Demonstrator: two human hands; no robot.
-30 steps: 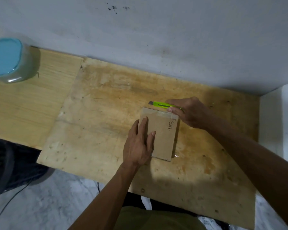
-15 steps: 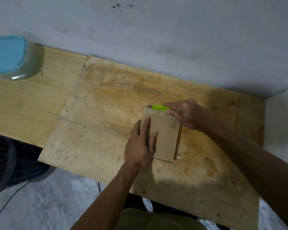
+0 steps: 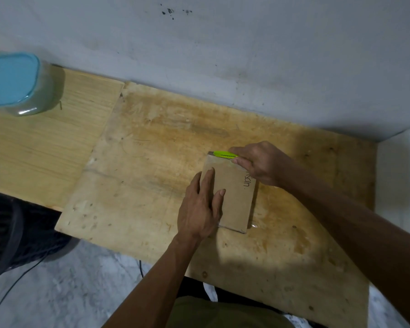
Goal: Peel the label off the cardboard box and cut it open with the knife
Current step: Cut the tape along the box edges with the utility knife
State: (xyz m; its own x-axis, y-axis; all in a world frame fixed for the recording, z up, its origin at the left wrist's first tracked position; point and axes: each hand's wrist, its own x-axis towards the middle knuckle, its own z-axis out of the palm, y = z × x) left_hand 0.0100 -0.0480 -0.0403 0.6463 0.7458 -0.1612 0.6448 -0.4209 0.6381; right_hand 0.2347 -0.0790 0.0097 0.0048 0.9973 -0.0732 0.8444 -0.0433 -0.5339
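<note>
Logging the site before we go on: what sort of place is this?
Probably a makeshift home workbench, not a fitted shop: a stained bare plywood board against a scuffed grey plaster wall, rough concrete floor below, a blue-lidded plastic tub nearby.

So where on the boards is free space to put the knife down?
Bare plywood lies between the blue-lidded container and the brown cardboard box, also near the front edge. Crowded: both hands at the box, the right hand gripping the lime-green utility knife.

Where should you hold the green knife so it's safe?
Probably by the back of its long green handle, coming from the right, as the right hand does. The knife lies along the cardboard box's far edge, its front end pointing left.
</note>
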